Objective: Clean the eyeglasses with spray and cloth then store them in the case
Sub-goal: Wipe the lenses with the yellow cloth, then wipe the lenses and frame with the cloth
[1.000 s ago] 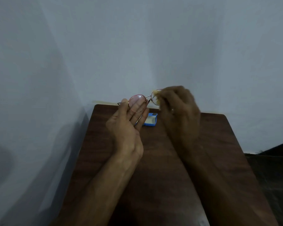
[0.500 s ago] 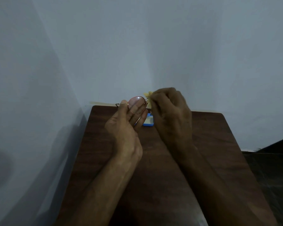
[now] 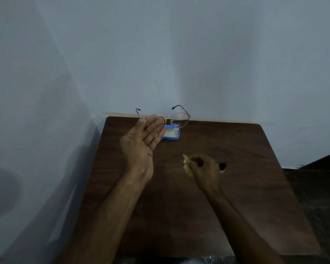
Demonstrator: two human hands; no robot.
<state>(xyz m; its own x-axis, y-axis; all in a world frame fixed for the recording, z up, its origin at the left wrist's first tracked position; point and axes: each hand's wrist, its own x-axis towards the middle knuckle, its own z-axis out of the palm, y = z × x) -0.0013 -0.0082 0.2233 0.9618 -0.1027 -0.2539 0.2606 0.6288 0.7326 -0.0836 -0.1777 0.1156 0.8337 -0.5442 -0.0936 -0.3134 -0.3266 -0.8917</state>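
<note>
Thin metal-rimmed eyeglasses [image 3: 179, 120] are held up over the far edge of the table, temples unfolded and pointing toward the wall. My left hand [image 3: 141, 147] pinches them at the left lens, thumb on the rim and fingers behind the glass. My right hand [image 3: 204, 172] is lower, near the table's middle and blurred, gripping a crumpled pale yellow cloth [image 3: 187, 165]. An open blue case [image 3: 171, 134] with a pale lining lies on the table behind my left fingers. A small dark round object [image 3: 222, 166], possibly the spray bottle, stands just right of my right hand.
The dark wooden table [image 3: 246, 197] stands in a corner, with pale walls [image 3: 160, 54] behind and to the left. Dark floor [image 3: 316, 183] lies past its right edge.
My right hand has left the right lens and dropped down and to the right with the cloth. My left hand still holds the glasses up, now uncovered.
</note>
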